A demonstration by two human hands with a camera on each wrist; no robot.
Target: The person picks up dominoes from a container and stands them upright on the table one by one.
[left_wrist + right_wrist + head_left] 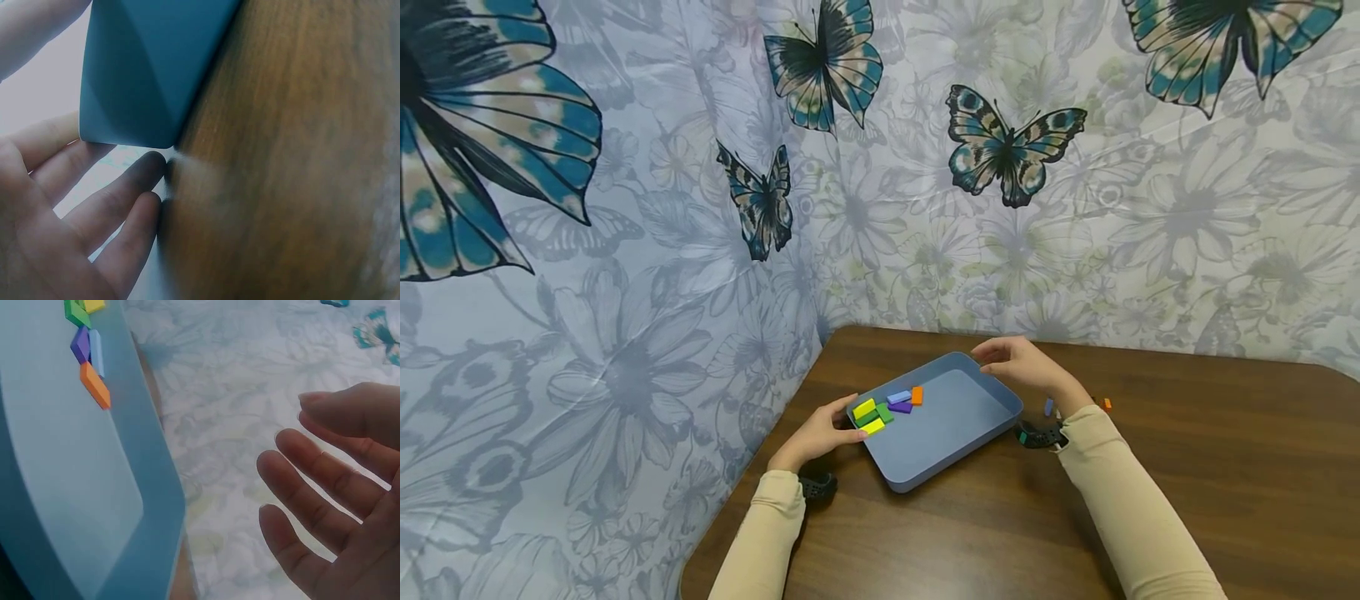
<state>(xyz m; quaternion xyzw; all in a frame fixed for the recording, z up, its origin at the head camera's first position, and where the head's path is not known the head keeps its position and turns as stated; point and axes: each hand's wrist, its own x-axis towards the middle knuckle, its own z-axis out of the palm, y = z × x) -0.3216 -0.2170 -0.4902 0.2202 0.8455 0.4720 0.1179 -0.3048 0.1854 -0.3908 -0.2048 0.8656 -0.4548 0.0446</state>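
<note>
A shallow blue-grey tray lies at an angle on the table. Several small coloured blocks are gathered at its left end: two yellow, some green, a purple block, a light blue block and an orange block. My left hand holds the tray's left end, thumb at the near rim and fingers by the far corner; in the left wrist view its fingers spread along the outside. Beyond the tray's far right corner hovers my right hand, holding nothing, its fingers loosely bent in the right wrist view.
Beside the right wrist, partly hidden by it, a small blue block and a small orange block lie on the brown wooden table. Walls with butterfly-patterned paper border the table's back and left.
</note>
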